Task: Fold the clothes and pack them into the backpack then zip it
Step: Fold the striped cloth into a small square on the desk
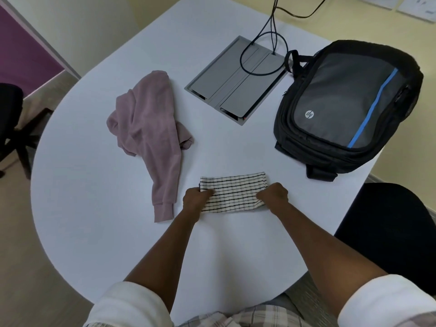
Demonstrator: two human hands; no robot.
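Note:
A white cloth with thin black stripes [233,193] lies folded into a small rectangle on the white table [94,197], near its front edge. My left hand [195,200] grips its left end with curled fingers. My right hand [273,195] grips its right end the same way. A crumpled pink long-sleeved top [148,128] lies unfolded to the left, one cuff pointing toward me. A black and grey backpack [346,107] with a blue stripe lies flat at the right, apart from both hands; whether its zip stands open is unclear.
A grey cable hatch [236,86] is set into the table's middle, with black cables [266,43] looping out of it toward the wall. A black chair [11,123] stands at the far left, and another dark seat [389,223] is at the right.

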